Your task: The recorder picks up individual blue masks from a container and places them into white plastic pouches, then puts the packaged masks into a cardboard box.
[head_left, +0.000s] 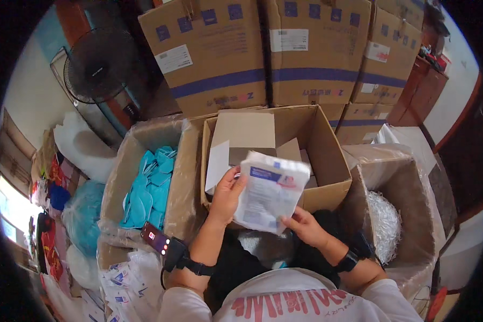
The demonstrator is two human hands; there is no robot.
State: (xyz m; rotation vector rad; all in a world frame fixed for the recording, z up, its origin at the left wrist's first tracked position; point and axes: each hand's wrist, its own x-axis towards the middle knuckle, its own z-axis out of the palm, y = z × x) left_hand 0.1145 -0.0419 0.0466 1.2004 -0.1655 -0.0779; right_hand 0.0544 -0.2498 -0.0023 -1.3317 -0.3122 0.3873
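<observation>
A white plastic packet [271, 190] with a blue and red label is held between both of my hands, in front of an open cardboard box [327, 155]. My left hand [226, 196] grips the packet's left edge. My right hand [304, 225] pinches its lower right corner. Inside the box lie white cartons or flaps [241, 134]. A black device [163, 244] is strapped to my left wrist, and a dark band circles my right wrist.
To the left, a plastic-lined box [118, 177] holds several blue pieces [150, 188]. To the right, another lined box [408, 182] contains clear crinkled plastic [383, 225]. Stacked cartons [263, 53] stand behind. A black fan [99, 64] stands far left. White packets [121, 284] pile at lower left.
</observation>
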